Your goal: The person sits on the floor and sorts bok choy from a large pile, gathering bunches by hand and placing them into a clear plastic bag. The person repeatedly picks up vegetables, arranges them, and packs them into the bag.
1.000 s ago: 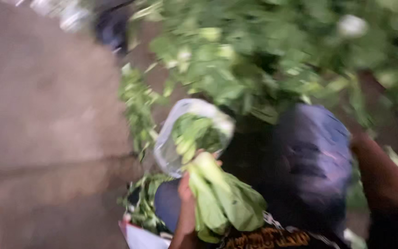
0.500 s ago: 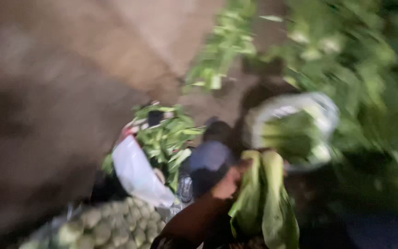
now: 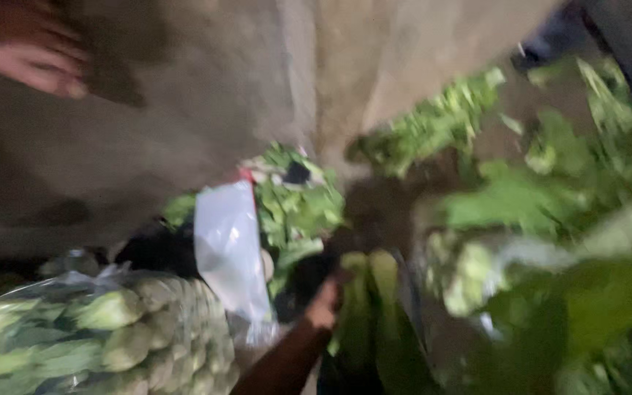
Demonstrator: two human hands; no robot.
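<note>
One hand point(image 3: 323, 303) of yours, which side I cannot tell, grips a greens bunch point(image 3: 367, 314) mid-carry beside the clear bag point(image 3: 232, 249); next, steady it toward the bagged heads point(image 3: 104, 336).

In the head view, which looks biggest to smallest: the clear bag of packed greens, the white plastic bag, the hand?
1. Clear bag of packed greens, though nearest the camera.
2. White plastic bag.
3. Hand, gripping leafy greens.

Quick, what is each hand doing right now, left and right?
Left hand: closed on a bunch of leafy greens.
Right hand: not in view.
</note>
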